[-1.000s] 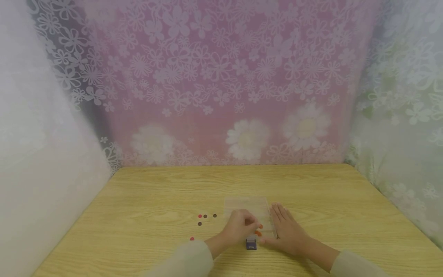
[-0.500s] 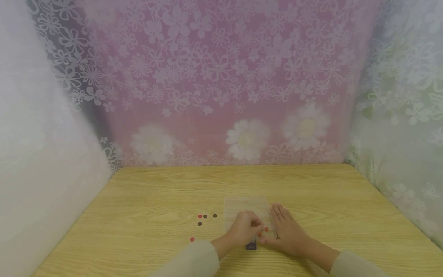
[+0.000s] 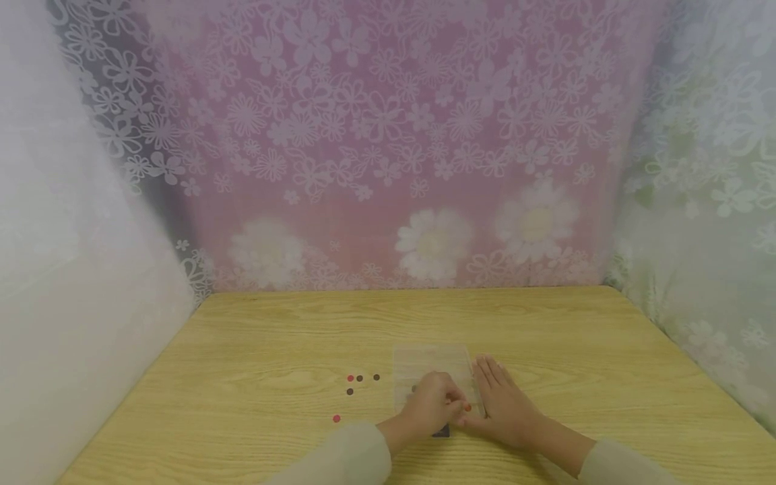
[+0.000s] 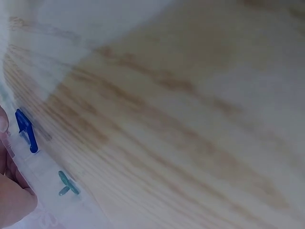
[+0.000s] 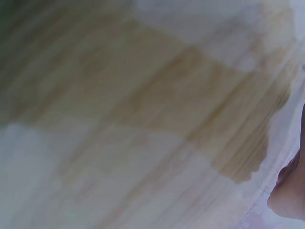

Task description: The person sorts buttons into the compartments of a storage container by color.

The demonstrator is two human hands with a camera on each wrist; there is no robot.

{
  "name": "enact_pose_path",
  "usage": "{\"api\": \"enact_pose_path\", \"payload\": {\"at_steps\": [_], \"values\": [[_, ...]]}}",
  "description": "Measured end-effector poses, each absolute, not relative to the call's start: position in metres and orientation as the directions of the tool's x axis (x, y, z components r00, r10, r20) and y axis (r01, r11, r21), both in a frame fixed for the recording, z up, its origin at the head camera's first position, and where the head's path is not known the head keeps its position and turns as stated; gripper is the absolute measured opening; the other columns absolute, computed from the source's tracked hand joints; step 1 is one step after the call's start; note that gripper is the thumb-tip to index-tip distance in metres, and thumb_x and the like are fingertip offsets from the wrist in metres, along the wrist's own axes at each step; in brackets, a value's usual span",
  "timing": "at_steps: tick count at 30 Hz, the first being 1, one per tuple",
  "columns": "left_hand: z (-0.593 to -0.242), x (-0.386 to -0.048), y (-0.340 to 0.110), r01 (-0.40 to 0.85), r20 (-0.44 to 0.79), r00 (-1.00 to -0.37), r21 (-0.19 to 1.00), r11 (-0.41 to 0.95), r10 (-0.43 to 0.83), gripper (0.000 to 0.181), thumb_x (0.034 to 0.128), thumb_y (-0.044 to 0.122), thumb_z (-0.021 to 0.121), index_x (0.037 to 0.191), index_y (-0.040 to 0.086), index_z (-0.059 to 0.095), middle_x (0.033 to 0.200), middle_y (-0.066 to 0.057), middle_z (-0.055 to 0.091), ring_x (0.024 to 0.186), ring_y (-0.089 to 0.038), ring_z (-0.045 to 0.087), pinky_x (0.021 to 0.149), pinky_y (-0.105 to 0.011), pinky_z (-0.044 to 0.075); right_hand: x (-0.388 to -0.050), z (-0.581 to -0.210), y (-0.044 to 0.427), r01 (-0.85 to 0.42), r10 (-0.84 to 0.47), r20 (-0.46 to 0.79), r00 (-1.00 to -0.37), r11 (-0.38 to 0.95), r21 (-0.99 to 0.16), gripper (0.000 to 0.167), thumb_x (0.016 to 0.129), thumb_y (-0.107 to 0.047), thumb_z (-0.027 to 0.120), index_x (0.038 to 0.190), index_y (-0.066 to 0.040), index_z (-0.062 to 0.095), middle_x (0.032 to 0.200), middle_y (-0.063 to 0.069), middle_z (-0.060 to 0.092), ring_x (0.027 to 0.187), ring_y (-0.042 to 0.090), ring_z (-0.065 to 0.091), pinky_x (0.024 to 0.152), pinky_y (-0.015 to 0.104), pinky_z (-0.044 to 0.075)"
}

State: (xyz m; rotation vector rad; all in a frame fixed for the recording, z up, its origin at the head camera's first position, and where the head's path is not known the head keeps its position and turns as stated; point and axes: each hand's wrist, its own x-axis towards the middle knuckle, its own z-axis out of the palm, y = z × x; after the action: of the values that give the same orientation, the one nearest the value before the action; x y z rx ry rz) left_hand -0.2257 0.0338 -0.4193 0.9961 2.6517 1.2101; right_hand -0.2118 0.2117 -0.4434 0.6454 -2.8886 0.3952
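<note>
In the head view a shallow clear plastic box (image 3: 418, 357) lies on the table with a dark blue latch (image 3: 441, 432) at its near side. My left hand (image 3: 432, 403) reaches over the box, thumb and fingertips pinching a small orange disc (image 3: 467, 407) near the box's right side. My right hand (image 3: 509, 412) lies flat with straight fingers along the right edge of the box, its thumb toward the near side. The left wrist view shows the blue latch (image 4: 26, 131), small green pieces (image 4: 68, 183) and part of my left hand (image 4: 14, 202). My left hand hides part of the box.
To the left of the box lie several loose discs on the wooden table (image 3: 273, 337): a red disc (image 3: 350, 378), a dark disc (image 3: 376, 377) and another red disc (image 3: 336, 418) nearer my left sleeve (image 3: 351, 455). Flowered curtains (image 3: 388, 155) close off the back and sides.
My left hand has shifted right and slightly nearer, with an orange disc at its fingertips. A dark spot now shows in the box left of it. My right hand has stayed in place.
</note>
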Motion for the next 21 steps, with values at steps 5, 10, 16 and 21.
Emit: {"api": "enact_pose_path", "payload": {"at_steps": [5,10,16,21], "values": [[-0.4201,-0.2262,0.0346,0.571,0.225,-0.778,0.644,0.51,0.587,0.007,0.0806,0.01,0.069,0.077,0.006,0.073,0.072,0.004,0.059,0.068,0.005,0.042,0.063,-0.01,0.038,-0.2108,-0.4426,0.211,-0.443,-0.4,0.218,-0.89,0.871,-0.212,0.1,0.08,-0.065,0.054,0.137,0.013,0.03,0.144,0.033,0.027,0.136,0.046,0.024,0.107,0.059,0.022],[-0.4192,-0.2262,0.0344,0.562,0.215,-0.782,0.651,0.511,0.586,0.006,0.0803,0.009,0.07,0.078,0.005,0.073,0.071,0.005,0.058,0.068,0.004,0.042,0.064,-0.01,0.038,-0.211,-0.4441,0.2109,-0.448,-0.402,0.234,-0.885,0.871,-0.199,0.099,0.08,-0.063,0.056,0.136,0.014,0.031,0.144,0.033,0.028,0.136,0.045,0.025,0.107,0.058,0.023],[-0.4172,-0.2258,0.0327,0.547,0.221,-0.79,0.676,0.494,0.572,0.005,0.0806,0.007,0.069,0.08,0.004,0.073,0.073,0.003,0.061,0.069,0.004,0.046,0.066,-0.01,0.041,-0.211,-0.4433,0.2111,-0.444,-0.4,0.217,-0.89,0.869,-0.22,0.1,0.079,-0.064,0.056,0.137,0.013,0.029,0.145,0.033,0.026,0.136,0.045,0.023,0.107,0.059,0.022],[-0.4157,-0.2265,0.0301,0.566,0.272,-0.78,0.69,0.451,0.563,0.006,0.0811,0.006,0.068,0.079,0.003,0.073,0.074,0.001,0.065,0.068,0.005,0.05,0.065,-0.01,0.044,-0.2111,-0.4428,0.2113,-0.436,-0.395,0.205,-0.895,0.871,-0.225,0.101,0.08,-0.065,0.055,0.138,0.013,0.028,0.145,0.033,0.025,0.137,0.045,0.022,0.107,0.059,0.021]]}}
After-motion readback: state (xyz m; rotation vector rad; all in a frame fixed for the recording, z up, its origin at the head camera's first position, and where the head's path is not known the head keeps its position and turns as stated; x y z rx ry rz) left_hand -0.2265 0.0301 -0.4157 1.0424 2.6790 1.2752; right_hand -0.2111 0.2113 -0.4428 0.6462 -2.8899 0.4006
